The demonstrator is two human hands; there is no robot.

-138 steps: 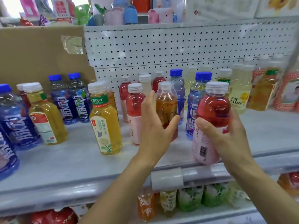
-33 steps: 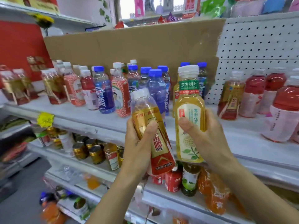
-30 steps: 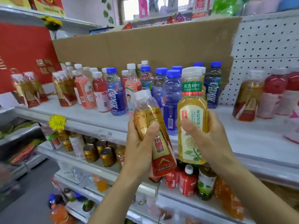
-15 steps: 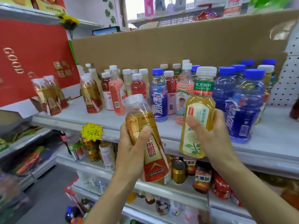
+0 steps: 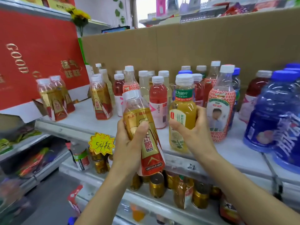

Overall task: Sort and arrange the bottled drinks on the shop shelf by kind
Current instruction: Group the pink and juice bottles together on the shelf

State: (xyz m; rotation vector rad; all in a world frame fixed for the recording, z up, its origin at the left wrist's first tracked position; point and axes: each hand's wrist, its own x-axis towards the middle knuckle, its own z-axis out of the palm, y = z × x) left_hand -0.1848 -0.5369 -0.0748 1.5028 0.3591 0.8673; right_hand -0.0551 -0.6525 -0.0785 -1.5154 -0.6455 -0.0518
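Four gold-and-red bottles (image 5: pixel 100 101) show: two at the far left, one just right of them, one nearest. There is one yellow tea bottle (image 5: pixel 182 114) with a green band and one star-shaped price tag (image 5: pixel 101 143). The packed bottles (image 5: pixel 164 78) farther back defy a sure count.

- "GOOD" runs in gold capitals down the red gift box (image 5: pixel 40 62) at ten o'clock. Gold characters "福气旺旺" stand on the same box, nearer the centre.
- "东方树叶" is printed in white on the green neck band of the yellow tea bottle (image 5: pixel 183 111) in the right hand (image 5: pixel 194 135), just right of centre.
- "鹏" and "特饮" show on the gold-and-red bottle (image 5: pixel 138 116) in the left hand (image 5: pixel 126 146), at centre.
- "5元/瓶" is handwritten on the yellow star tag (image 5: pixel 101 144) at seven o'clock.
- A handwritten "21" or "22" is on the shelf edge (image 5: pixel 203 168) at five o'clock.
- "脉动" slants in white across the blue bottle (image 5: pixel 276 119) at three o'clock.
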